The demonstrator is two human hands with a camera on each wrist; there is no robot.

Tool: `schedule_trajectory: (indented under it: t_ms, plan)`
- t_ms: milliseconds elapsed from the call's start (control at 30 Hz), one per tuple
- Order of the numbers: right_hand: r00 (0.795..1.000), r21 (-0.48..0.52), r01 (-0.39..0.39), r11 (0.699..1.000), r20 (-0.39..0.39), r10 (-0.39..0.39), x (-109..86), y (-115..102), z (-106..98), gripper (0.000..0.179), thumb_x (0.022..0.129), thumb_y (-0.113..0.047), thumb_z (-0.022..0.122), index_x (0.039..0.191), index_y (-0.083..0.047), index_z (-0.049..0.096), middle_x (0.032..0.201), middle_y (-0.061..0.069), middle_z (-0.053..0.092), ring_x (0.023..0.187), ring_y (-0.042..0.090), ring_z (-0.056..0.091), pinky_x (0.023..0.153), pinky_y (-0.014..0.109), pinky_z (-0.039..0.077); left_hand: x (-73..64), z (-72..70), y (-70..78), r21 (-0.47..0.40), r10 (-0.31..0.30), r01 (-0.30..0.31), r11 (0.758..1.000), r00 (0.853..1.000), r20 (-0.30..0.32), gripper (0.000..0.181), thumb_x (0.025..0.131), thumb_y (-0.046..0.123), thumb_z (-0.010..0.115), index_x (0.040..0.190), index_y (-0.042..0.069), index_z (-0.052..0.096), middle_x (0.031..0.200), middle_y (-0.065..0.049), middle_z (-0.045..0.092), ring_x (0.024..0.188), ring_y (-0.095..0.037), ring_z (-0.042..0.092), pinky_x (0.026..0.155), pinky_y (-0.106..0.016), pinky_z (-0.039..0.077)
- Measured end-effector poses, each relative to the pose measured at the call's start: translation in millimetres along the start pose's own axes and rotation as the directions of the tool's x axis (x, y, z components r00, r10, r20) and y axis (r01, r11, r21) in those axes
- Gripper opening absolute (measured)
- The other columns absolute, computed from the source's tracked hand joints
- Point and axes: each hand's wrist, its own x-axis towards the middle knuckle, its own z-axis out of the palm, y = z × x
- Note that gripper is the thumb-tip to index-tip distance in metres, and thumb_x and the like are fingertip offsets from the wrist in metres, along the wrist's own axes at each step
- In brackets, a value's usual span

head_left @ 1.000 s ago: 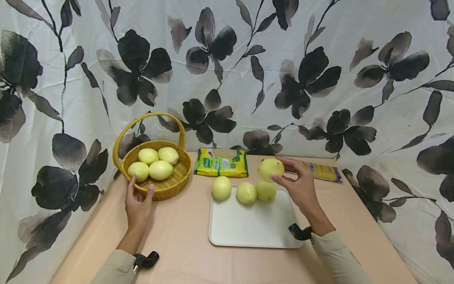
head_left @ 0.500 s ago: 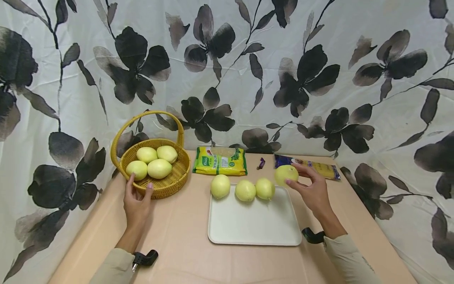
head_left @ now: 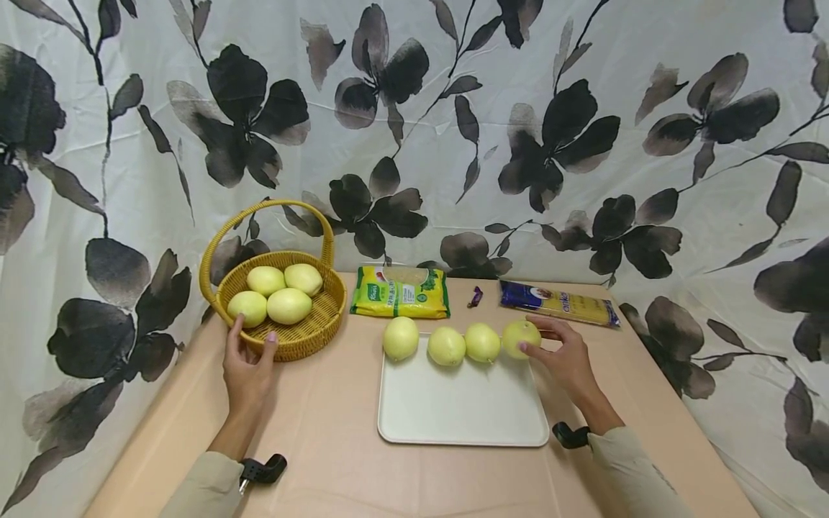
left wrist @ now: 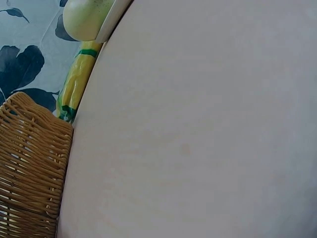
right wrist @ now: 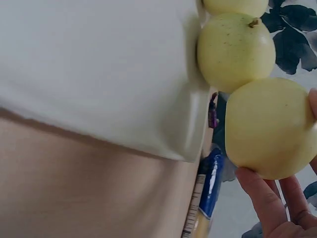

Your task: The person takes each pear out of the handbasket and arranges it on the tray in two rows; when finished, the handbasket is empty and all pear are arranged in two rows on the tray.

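In the head view my left hand (head_left: 249, 374) rests its thumb and fingertips at the front rim of a yellow wicker basket (head_left: 311, 349), which contains several pale yellow-green pears (head_left: 289, 306). My right hand (head_left: 566, 360) pinches another pear (head_left: 521, 338) between thumb and fingers, at the back right corner of a white tray (head_left: 463, 410). More pears (head_left: 445, 347) line the tray's back edge to its left. In the right wrist view the held pear (right wrist: 270, 129) overlaps its neighbour (right wrist: 237, 52). The left wrist view shows the basket's side (left wrist: 32, 173) but no hand.
Behind the tray lie a green and yellow packet (head_left: 400, 293), a small purple wrapped sweet (head_left: 476, 296) and a blue and yellow packet (head_left: 560, 303). A floral cloth (head_left: 466, 180) hangs at the back of the beige-covered table (head_left: 324, 432).
My right hand has carried its pear right and then down, from above the other pears to the right end of their row. The left hand has stayed at the basket.
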Motion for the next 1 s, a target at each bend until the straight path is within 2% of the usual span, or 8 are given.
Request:
schedule_trajectory:
  t_ms: [100,233,333,533,667,733,833,1000]
  plan:
    - [1.0,-0.032,-0.014,0.999,0.019,0.014,2.7,6,2,0.058,0.091,-0.029,0.087,0.144,-0.016,0.067,0.148,0.013,0.06,0.13,0.037,0.06,0.089,0.014,0.057,0.2,0.0,-0.3,0.001,0.003,-0.003,1.0,1.0,0.0,0.077,0.106,0.023,0.065,0.171,0.028,0.023,0.179,-0.006,0.017,0.164,-0.03,0.023,0.131,-0.055,0.03]
    - [0.999,-0.055,-0.03,0.998,0.031,0.032,6.0,12,6,0.058,0.09,-0.028,0.088,0.143,-0.017,0.067,0.148,0.013,0.06,0.131,0.037,0.059,0.098,0.034,0.062,-0.1,-0.1,-0.3,0.002,0.005,-0.005,1.0,1.0,0.001,0.077,0.107,0.024,0.065,0.171,0.028,0.023,0.179,-0.006,0.016,0.163,-0.031,0.024,0.131,-0.053,0.03]
    - [0.997,-0.061,-0.056,0.997,0.044,0.058,7.5,16,9,0.059,0.09,-0.027,0.089,0.144,-0.018,0.067,0.148,0.012,0.059,0.132,0.036,0.058,0.102,0.045,0.061,-0.2,0.0,-0.5,0.0,0.005,-0.005,1.0,1.0,0.001,0.077,0.107,0.023,0.065,0.171,0.028,0.023,0.179,-0.006,0.017,0.163,-0.03,0.024,0.131,-0.053,0.03]
    - [0.993,-0.046,-0.088,0.995,0.073,0.091,7.8,18,11,0.06,0.089,-0.022,0.089,0.145,-0.019,0.067,0.147,0.012,0.058,0.132,0.034,0.058,0.104,0.049,0.061,0.1,1.1,-0.1,-0.008,0.005,-0.005,1.0,1.0,0.01,0.078,0.106,0.023,0.066,0.171,0.027,0.023,0.179,-0.005,0.016,0.164,-0.029,0.022,0.131,-0.055,0.029]
    - [0.994,-0.047,-0.071,0.996,0.078,0.075,7.4,18,11,0.057,0.093,-0.031,0.086,0.145,-0.018,0.067,0.146,0.014,0.058,0.132,0.036,0.058,0.11,0.054,0.056,0.6,1.4,1.2,-0.014,0.003,-0.003,1.0,1.0,0.009,0.078,0.106,0.023,0.066,0.171,0.027,0.024,0.179,-0.005,0.017,0.164,-0.029,0.022,0.131,-0.056,0.029]
    - [0.996,-0.038,-0.061,0.997,0.065,0.063,7.0,18,11,0.052,0.096,-0.039,0.08,0.143,-0.018,0.068,0.144,0.014,0.061,0.131,0.036,0.058,0.114,0.058,0.051,0.6,1.5,1.7,-0.011,0.001,-0.001,1.0,1.0,0.007,0.078,0.106,0.022,0.066,0.171,0.026,0.024,0.179,-0.006,0.017,0.164,-0.029,0.022,0.131,-0.057,0.029]
    - [0.998,-0.029,-0.061,0.998,0.032,0.062,6.4,18,12,0.045,0.102,-0.048,0.07,0.136,-0.018,0.072,0.139,0.011,0.067,0.128,0.033,0.061,0.113,0.058,0.047,0.4,1.5,2.3,-0.011,0.002,-0.002,1.0,1.0,0.005,0.078,0.106,0.021,0.066,0.171,0.025,0.024,0.179,-0.006,0.017,0.164,-0.029,0.022,0.13,-0.058,0.029]
    - [0.997,-0.021,-0.068,0.997,0.036,0.068,5.2,16,9,0.04,0.105,-0.045,0.067,0.13,-0.016,0.074,0.136,0.011,0.071,0.127,0.033,0.063,0.112,0.055,0.051,-0.6,1.9,3.5,-0.013,0.002,-0.002,1.0,1.0,0.004,0.078,0.106,0.02,0.066,0.171,0.024,0.024,0.179,-0.007,0.017,0.164,-0.03,0.022,0.13,-0.059,0.029]
